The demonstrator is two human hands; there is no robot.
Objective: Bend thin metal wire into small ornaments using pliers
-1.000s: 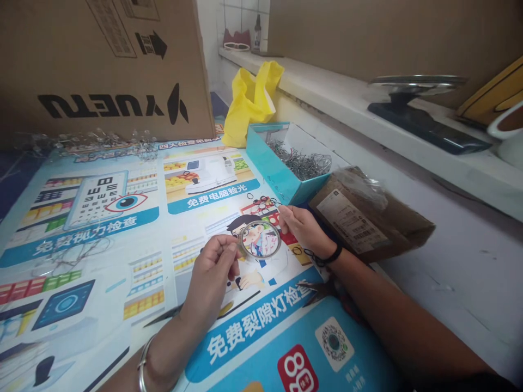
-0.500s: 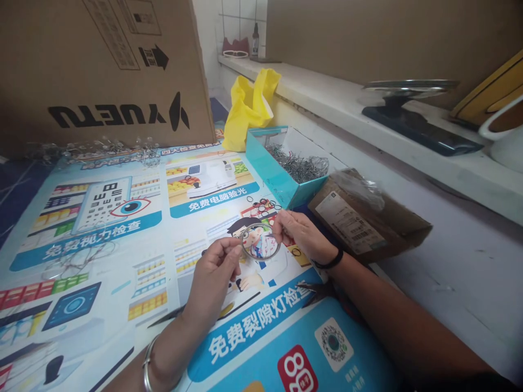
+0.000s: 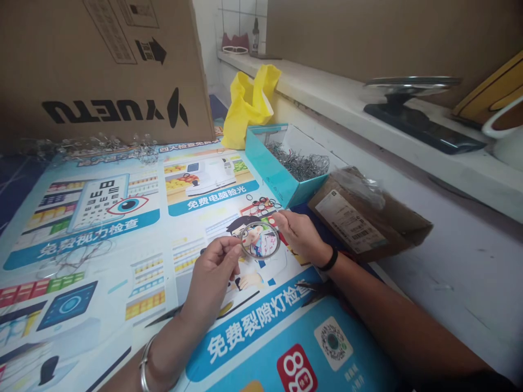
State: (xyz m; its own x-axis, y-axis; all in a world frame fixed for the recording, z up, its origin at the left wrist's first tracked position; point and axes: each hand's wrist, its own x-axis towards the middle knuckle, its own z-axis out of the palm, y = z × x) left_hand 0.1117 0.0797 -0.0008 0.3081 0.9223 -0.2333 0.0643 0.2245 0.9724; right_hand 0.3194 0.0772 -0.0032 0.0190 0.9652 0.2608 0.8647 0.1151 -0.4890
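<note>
My left hand (image 3: 214,269) pinches the left edge of a round clear lens in a thin metal rim (image 3: 260,240), holding it just above the printed poster (image 3: 122,228). My right hand (image 3: 300,234) is at the rim's right edge, its fingers closed on that side. Several small dark rings (image 3: 263,203) lie on the poster just beyond the lens. A teal box (image 3: 272,169) holding a heap of thin metal wire parts (image 3: 300,162) stands behind my right hand.
A brown parcel in plastic wrap (image 3: 365,218) lies right of my right hand. A yellow bag (image 3: 249,103) and a large cardboard box (image 3: 102,71) stand at the back. Clear wire-rimmed pieces (image 3: 93,146) line the box's foot. Scissors (image 3: 314,288) lie under my right forearm.
My right hand moved from the small rings back to the lens rim's right edge. The left hand has kept its pinch on the lens with little movement.
</note>
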